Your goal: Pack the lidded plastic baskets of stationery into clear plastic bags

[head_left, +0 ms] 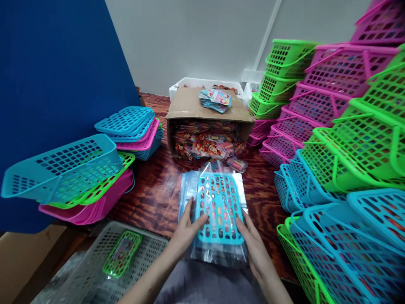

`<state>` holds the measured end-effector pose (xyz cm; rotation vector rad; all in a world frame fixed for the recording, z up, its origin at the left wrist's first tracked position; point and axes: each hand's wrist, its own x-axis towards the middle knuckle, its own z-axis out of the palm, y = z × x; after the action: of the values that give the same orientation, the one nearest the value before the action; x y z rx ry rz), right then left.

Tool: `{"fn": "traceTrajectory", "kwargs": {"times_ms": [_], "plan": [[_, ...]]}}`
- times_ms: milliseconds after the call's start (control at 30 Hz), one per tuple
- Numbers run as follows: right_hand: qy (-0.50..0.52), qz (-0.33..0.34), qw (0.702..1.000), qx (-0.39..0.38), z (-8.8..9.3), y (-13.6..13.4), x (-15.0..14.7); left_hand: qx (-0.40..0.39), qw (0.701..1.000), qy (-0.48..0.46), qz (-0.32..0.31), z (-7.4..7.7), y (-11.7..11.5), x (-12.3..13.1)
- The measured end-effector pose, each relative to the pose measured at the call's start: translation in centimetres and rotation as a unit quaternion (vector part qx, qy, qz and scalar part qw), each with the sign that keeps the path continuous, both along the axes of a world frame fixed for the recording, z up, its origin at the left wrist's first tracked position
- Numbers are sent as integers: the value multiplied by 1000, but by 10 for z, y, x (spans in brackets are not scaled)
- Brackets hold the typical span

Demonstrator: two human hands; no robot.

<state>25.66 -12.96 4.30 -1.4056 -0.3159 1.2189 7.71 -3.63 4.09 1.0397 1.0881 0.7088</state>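
Note:
In front of me lies a small blue plastic basket (220, 228), its perforated face up, inside a clear plastic bag (218, 255). Colourful packets show through its holes, though I cannot make out each one. My left hand (189, 226) grips the left side, thumb on the blue rim and fingers along the edge. On the opposite side my right hand (253, 240) holds the right edge, thumb on top, other fingers partly hidden beneath. Several flat clear bags (187, 188) lie under the bagged basket, sticking out at its left.
A cardboard box (180, 101) full of wrapped packets stands ahead, with more packets (215, 99) on top. Empty baskets (82, 169) are stacked at left; filled baskets (329, 101) rise at right. A grey crate (148, 253) at lower left holds a bagged green basket (122, 253).

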Motion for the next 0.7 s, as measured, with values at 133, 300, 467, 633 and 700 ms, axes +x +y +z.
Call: {"fn": "traceTrajectory", "kwargs": {"times_ms": [133,300,467,633,700], "plan": [[-183,-46,982,-17,-4,-5,22,165,981,106,-9,3,9,-12],[-406,-23,913,11,8,-10,28,324,920,210,-61,19,7,-17],[-523,18,852,21,5,-16,18,344,898,227,-153,20,-1,-15],[-551,47,833,-10,-3,-20,26,297,918,200,-171,22,0,-17],[-558,30,830,7,5,-14,31,302,918,205,-158,24,-2,-21]]}}
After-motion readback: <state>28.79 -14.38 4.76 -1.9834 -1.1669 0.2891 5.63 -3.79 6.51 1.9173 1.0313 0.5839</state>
